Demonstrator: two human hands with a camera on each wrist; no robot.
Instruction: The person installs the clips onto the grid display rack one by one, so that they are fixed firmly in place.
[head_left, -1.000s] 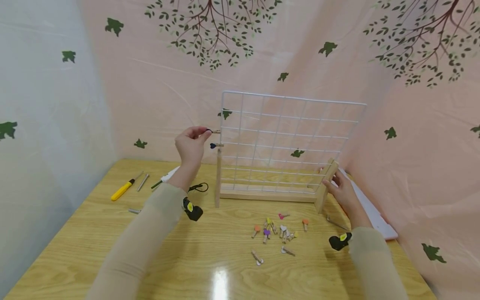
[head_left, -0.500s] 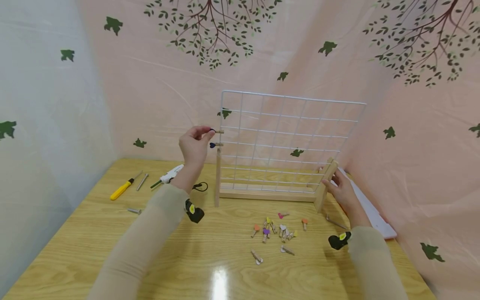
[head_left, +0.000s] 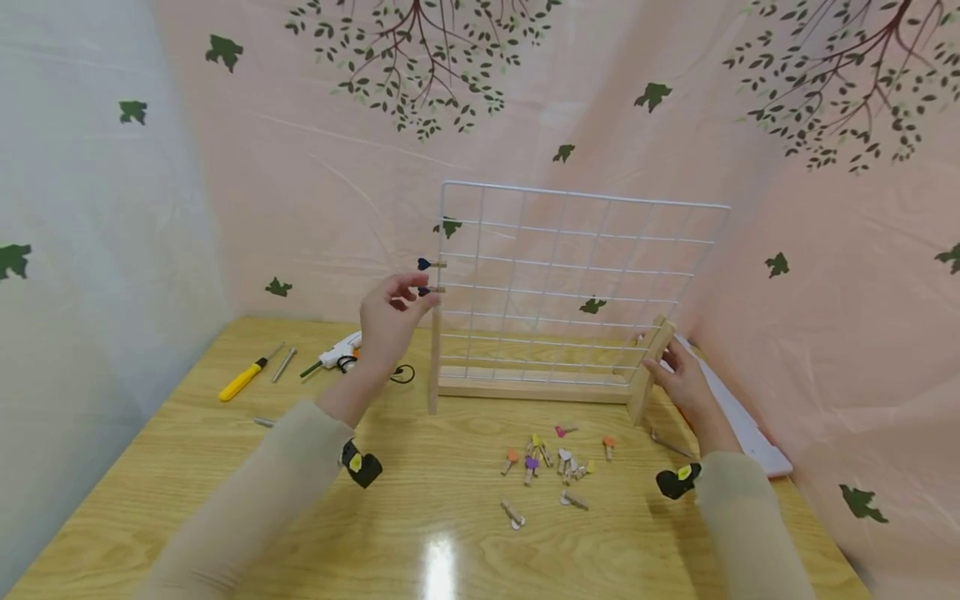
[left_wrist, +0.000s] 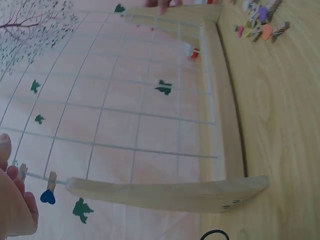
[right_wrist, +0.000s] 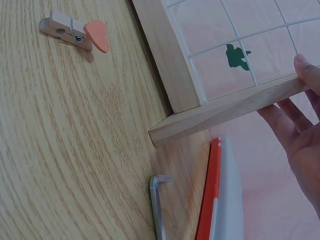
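Note:
My left hand (head_left: 386,321) is at the left edge of a white wire grid (head_left: 555,193), thumb and fingers spread apart around the lower of two clothespins with dark blue hearts. The upper clothespin (head_left: 433,264) is clipped to the edge wire with its heart showing. In the left wrist view, the lower clothespin (left_wrist: 51,182) hangs clear of the fingers. The grid stands in a wooden stand (head_left: 532,388). At its right post, my right hand (head_left: 686,385) grips the wood, thumb in front and fingers behind; the right wrist view shows this hand (right_wrist: 305,145) too.
Loose clothespins with coloured hearts lie in front of the stand, an orange one (head_left: 609,446) among them. On the left are a yellow screwdriver (head_left: 242,382), bolts and a white glue gun (head_left: 341,350). An Allen key (right_wrist: 156,205) and a white-and-red object (right_wrist: 230,195) lie right.
My left hand pushed the upper clothespin rightward onto the edge wire, let it go and moved down to the lower one. My right hand has stayed on the post.

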